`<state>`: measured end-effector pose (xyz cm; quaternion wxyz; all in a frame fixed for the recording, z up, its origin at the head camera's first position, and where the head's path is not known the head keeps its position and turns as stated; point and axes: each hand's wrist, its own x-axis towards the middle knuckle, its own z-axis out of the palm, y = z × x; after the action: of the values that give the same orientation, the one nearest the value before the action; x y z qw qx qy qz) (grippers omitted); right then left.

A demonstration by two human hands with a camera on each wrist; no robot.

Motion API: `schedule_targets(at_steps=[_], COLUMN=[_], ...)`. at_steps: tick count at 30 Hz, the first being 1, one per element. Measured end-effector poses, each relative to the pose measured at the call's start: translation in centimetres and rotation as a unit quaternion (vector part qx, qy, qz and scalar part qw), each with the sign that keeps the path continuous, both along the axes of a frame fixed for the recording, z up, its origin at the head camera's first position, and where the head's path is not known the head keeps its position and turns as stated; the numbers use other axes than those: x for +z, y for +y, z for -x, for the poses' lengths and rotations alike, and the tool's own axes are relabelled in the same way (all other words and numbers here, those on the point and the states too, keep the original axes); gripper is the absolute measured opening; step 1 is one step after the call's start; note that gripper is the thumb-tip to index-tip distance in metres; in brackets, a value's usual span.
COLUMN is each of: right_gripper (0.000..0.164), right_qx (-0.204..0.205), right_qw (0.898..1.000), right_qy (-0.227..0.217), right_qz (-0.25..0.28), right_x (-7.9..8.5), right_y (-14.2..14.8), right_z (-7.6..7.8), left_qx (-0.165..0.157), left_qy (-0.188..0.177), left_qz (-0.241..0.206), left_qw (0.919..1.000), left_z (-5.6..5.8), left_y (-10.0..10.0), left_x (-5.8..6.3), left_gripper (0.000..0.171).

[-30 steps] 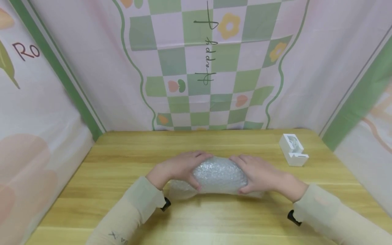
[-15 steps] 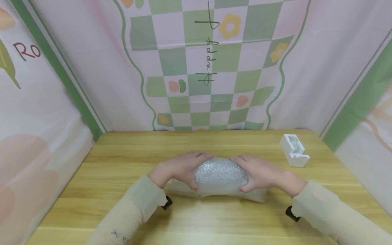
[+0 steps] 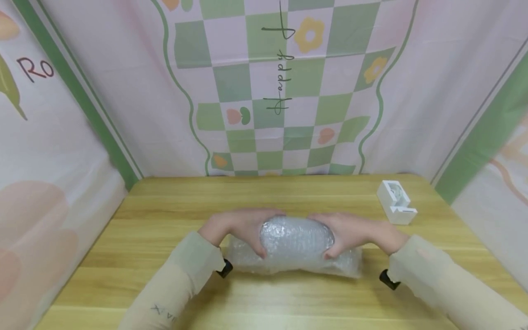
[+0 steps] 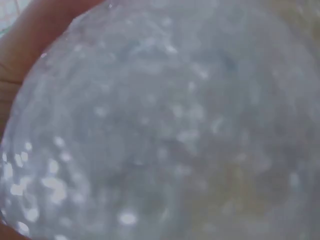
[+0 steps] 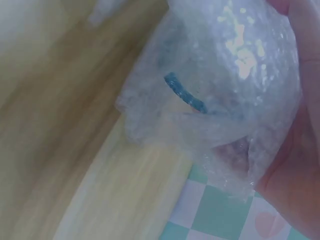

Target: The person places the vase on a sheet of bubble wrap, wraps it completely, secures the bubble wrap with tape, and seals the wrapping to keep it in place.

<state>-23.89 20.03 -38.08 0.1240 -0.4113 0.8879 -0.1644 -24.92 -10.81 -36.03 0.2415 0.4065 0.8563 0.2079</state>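
Note:
A roll of clear bubble wrap (image 3: 297, 243) lies across the middle of the table, its loose ends sticking out to either side. My left hand (image 3: 243, 227) grips its left part, thumb on the near side and fingers over the far side. On the right part my right hand (image 3: 350, 231) holds it in the same way. Shiny bubble wrap (image 4: 160, 120) fills the left wrist view, curving beside a finger. Through the end of the wrap, the right wrist view shows a blue-green curved strip (image 5: 185, 93); whatever else is inside is hidden by the layers.
A white tape dispenser (image 3: 398, 215) with a roll of tape stands at the back right of the wooden table (image 3: 288, 302). Behind the table hangs a checkered curtain (image 3: 268, 78), and printed cloth closes in both sides.
Both hands and the bubble wrap roll have shifted slightly towards the person. The wrap's near edge now reaches lower in the head view. The tape dispenser has stayed put.

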Motion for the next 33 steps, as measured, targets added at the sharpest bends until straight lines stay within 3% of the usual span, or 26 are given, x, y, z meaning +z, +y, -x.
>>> schedule_targets(at_steps=[6,10,15,18,21,25,33], right_gripper=[0.098,0.097,0.097,0.097,0.097,0.098,0.097], right_qx=[-0.007,-0.012,-0.011,-0.007,-0.006,-0.013,-0.012], right_qw=[0.999,0.998,0.998,0.998,0.997,0.995,0.993], right_qy=[-0.034,-0.056,-0.066,-0.070,-0.078,-0.094,-0.114], right_qz=[-0.015,-0.016,-0.012,-0.008,-0.009,-0.017,-0.018], right_x=[0.5,0.7,0.7,0.7,0.8,0.8,0.7], right_y=[-0.2,-0.3,-0.2,-0.1,-0.1,-0.1,-0.1], right_z=[0.8,1.0,1.1,1.2,1.3,1.5,1.9], left_qx=[0.027,0.053,0.058,0.055,0.048,0.042,0.016], left_qy=[-0.084,-0.102,-0.096,-0.069,-0.002,0.087,0.141], left_qz=[-0.032,-0.033,-0.035,-0.030,0.000,0.045,0.056], left_qw=[0.9956,0.9928,0.9931,0.9956,0.9988,0.9943,0.9883], left_z=[0.9,0.9,0.7,0.6,0.3,-0.2,-1.0], left_y=[-0.2,-0.4,-0.4,-0.4,-0.4,-0.2,-0.2], left_x=[-0.2,-0.3,-0.1,0.0,0.3,0.7,1.0], left_gripper=[0.116,0.115,0.110,0.109,0.107,0.104,0.100])
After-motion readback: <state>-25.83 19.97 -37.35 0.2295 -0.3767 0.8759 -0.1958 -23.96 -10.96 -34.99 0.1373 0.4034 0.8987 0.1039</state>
